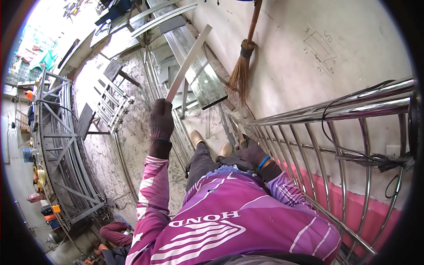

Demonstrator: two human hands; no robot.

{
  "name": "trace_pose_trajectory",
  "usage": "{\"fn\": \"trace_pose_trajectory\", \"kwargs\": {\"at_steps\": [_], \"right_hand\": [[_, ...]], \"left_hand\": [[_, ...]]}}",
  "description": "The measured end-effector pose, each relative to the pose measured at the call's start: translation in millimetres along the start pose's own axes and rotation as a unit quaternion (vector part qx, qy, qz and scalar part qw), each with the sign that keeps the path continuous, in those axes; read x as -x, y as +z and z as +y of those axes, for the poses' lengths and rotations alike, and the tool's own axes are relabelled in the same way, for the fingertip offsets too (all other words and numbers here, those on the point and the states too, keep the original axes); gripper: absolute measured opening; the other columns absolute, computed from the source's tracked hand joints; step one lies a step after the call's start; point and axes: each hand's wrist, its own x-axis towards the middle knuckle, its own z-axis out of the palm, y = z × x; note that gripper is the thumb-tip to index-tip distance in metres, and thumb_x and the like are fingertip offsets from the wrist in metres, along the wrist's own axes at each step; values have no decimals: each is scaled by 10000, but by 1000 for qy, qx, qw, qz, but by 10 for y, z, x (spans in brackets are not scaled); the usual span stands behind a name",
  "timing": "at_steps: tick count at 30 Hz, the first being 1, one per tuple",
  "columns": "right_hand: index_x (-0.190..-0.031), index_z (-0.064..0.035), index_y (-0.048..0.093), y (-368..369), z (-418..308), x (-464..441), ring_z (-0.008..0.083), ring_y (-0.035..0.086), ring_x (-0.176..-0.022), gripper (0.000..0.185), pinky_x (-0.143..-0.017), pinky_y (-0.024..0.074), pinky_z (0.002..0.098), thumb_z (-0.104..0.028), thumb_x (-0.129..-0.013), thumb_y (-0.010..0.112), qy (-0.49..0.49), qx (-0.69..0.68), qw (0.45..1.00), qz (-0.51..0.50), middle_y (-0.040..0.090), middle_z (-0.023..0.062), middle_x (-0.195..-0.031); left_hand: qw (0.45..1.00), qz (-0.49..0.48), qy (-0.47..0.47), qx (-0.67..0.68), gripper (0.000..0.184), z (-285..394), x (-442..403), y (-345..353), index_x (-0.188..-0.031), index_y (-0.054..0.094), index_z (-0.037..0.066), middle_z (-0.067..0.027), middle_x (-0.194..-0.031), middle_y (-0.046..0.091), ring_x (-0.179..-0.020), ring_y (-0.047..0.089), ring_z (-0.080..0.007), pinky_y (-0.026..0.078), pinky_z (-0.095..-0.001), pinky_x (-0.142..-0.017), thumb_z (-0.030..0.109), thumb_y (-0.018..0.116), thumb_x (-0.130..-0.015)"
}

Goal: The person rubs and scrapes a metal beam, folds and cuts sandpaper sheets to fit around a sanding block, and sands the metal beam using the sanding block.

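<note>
My left hand, in a dark glove with a blue band at the wrist, is closed around the lower end of a long flat metal strip. The strip slants up and away to the right, over a shiny metal sheet. Lower and to the right, my right hand, also gloved, is near my waist beside the polished metal railing. Its fingers look curled, with the fingertips partly showing; whatever they hold, if anything, is too small to make out.
A straw broom leans against the wall. To the left are a small metal frame and a long rack of metal tubes. Tubes lie along the floor. Black cable hangs on the railing. Another person's leg shows at lower left.
</note>
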Motion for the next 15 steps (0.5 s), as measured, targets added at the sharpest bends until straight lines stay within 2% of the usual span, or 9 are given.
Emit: {"fn": "trace_pose_trajectory", "kwargs": {"at_steps": [2, 5, 6, 7, 8, 9, 11, 12, 15], "right_hand": [[-1057, -13, 676, -2, 35, -1, 235, 666, -834, 352, -775, 549, 385, -203, -772, 761, -13, 24, 1000, 8, 704, 98, -902], [-1093, -13, 668, 21, 70, 12, 260, 667, -853, 390, -782, 546, 396, -236, -784, 752, -7, 4, 1000, 5, 702, 129, -916], [-1069, -30, 659, 25, 93, -3, 205, 635, -811, 346, -738, 531, 355, -163, -768, 767, -10, 9, 1000, 9, 664, 82, -891], [-1045, -47, 651, 26, 76, -13, 151, 603, -768, 323, -694, 516, 315, -91, -753, 781, -12, 15, 1000, 15, 626, 35, -866], [-1045, -47, 651, 16, 61, -5, 151, 603, -768, 323, -694, 516, 315, -91, -753, 781, -14, 14, 1000, 13, 626, 35, -866], [-1041, -47, 647, 4, -21, 31, 150, 600, -775, 324, -695, 512, 316, -86, -745, 773, -39, 20, 999, 8, 623, 33, -872], [-1037, -46, 643, -8, -204, 85, 150, 596, -782, 326, -696, 508, 317, -82, -737, 764, -68, 24, 997, 1, 620, 30, -877], [-1091, -40, 637, -27, -300, 91, 178, 608, -822, 377, -741, 519, 348, -116, -744, 763, -86, 10, 996, -5, 634, 45, -918], [-1150, -35, 628, -92, -554, 37, 206, 613, -863, 441, -786, 524, 370, -145, -743, 759, -106, 10, 994, -15, 640, 59, -971]], "left_hand": [[998, 42, 20, -48, 116, -80, -54, -34, -1021, 669, 105, -226, -832, 671, -802, 683, -442, 517, -493, -678, 216, 651, -994], [994, 6, -16, -108, 132, 14, -52, -154, -1012, 676, 89, -215, -833, 680, -768, 689, -417, 512, -471, -664, 216, 646, -994], [994, 9, -17, -110, 132, -69, -52, -165, -1012, 676, 89, -215, -833, 680, -768, 689, -417, 512, -471, -664, 216, 646, -994], [998, 1, -6, -66, 151, -180, -54, -161, -1008, 684, 65, -186, -819, 691, -731, 690, -359, 511, -436, -648, 211, 647, -994], [1000, -7, 5, -23, 170, -293, -43, -167, -1004, 692, 42, -157, -804, 702, -694, 691, -302, 511, -400, -631, 206, 648, -993], [1000, -4, 6, -24, 170, -270, -17, -203, -1004, 692, 42, -157, -804, 702, -694, 691, -302, 511, -400, -631, 206, 648, -993], [987, -32, -109, 117, 208, -183, 53, -274, -996, 702, -14, -72, -789, 689, -688, 647, -154, 499, -322, -619, 188, 654, -987], [983, -22, -110, 143, 208, -165, 60, -288, -995, 704, -36, -23, -794, 656, -714, 614, -93, 494, -285, -624, 165, 655, -980], [971, 2, -151, 185, 194, -83, 74, -365, -984, 711, -20, -16, -789, 654, -696, 604, -100, 490, -285, -628, 167, 664, -968]]}}
